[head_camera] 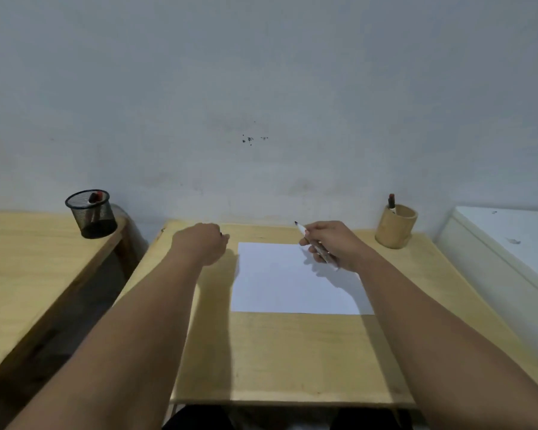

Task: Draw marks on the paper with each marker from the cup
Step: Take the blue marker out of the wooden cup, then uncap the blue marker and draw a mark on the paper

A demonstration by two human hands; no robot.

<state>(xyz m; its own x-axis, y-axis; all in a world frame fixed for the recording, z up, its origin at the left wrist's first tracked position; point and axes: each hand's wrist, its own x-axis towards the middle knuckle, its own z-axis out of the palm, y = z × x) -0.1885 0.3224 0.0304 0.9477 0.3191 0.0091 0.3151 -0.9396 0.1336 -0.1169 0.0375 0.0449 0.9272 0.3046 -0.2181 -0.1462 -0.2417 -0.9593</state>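
Note:
A blank white sheet of paper (292, 280) lies on the wooden table (292, 352). My right hand (333, 243) hovers over the paper's far right corner, gripping an uncapped marker (302, 228) whose dark tip points up and to the left. My left hand (204, 242) is closed just left of the paper's far edge; a small dark piece, possibly the cap, peeks out of its fingers. A round wooden cup (396, 228) stands at the table's far right with one red-capped marker (391, 203) upright in it.
A black mesh cup (90, 214) holding a red-capped marker stands on a second wooden table (28, 274) to the left, across a dark gap. A white cabinet (510, 249) borders the right side. A pale wall rises behind.

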